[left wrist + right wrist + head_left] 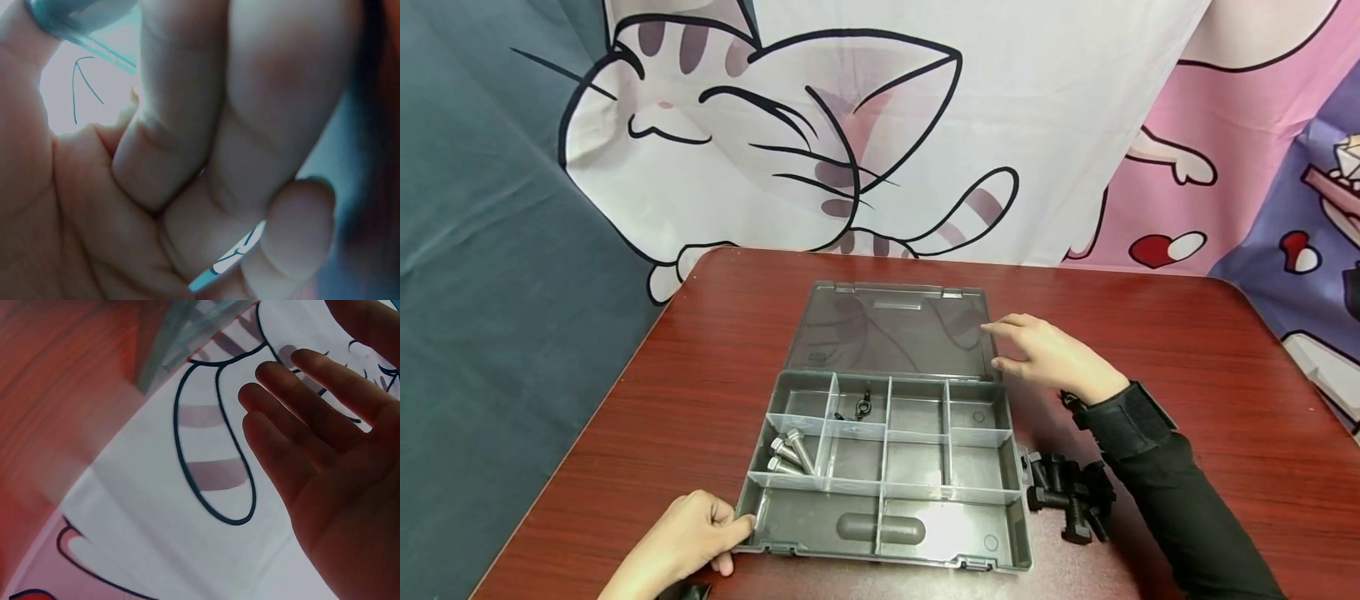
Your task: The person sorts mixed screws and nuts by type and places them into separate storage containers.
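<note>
The plastic box (943, 521) is set on the table (632, 433), its lid (887, 337) laid back. Its near left corner is pinched by the left hand (692, 533). At the lid's right edge, the right hand (1056, 358) is held with fingers loosely extended, nothing gripped; whether the lid is touched cannot be told. Inside, at the left, silver bolts (787, 452) are contained; black bolts (1077, 508) are piled just beside the right side.

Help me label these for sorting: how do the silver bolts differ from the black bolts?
The silver bolts are bright metal, while the black bolts are dark. The silver bolts lie inside the open box; the black bolts lie heaped on the table beside it. Both groups have shafts with wider heads.
</note>
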A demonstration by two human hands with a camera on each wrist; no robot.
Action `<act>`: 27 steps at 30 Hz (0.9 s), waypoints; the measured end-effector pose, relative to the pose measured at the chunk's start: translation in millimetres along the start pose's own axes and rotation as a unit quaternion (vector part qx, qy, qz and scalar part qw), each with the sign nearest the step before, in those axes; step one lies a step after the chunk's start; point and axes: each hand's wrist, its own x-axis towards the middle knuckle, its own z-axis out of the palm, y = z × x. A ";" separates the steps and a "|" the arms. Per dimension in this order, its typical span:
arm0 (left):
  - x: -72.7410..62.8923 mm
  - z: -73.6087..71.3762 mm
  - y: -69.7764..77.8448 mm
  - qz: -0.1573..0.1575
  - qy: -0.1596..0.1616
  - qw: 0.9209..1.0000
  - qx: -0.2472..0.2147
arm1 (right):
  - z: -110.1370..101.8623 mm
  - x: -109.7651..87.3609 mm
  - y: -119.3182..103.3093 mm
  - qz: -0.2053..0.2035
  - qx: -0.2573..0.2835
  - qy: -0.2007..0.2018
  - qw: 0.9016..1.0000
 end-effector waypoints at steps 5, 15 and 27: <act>-0.6 0.9 0.9 0.007 0.010 1.000 0.008 | -1.0 -11.1 9.0 0.024 -0.007 -0.029 0.999; -0.9 1.7 2.4 0.010 0.011 1.000 -0.003 | -4.0 -35.9 27.0 0.073 -0.011 -0.073 0.995; -1.8 2.8 1.7 0.009 0.020 1.000 0.009 | -3.0 -51.8 40.9 0.102 -0.004 -0.090 0.991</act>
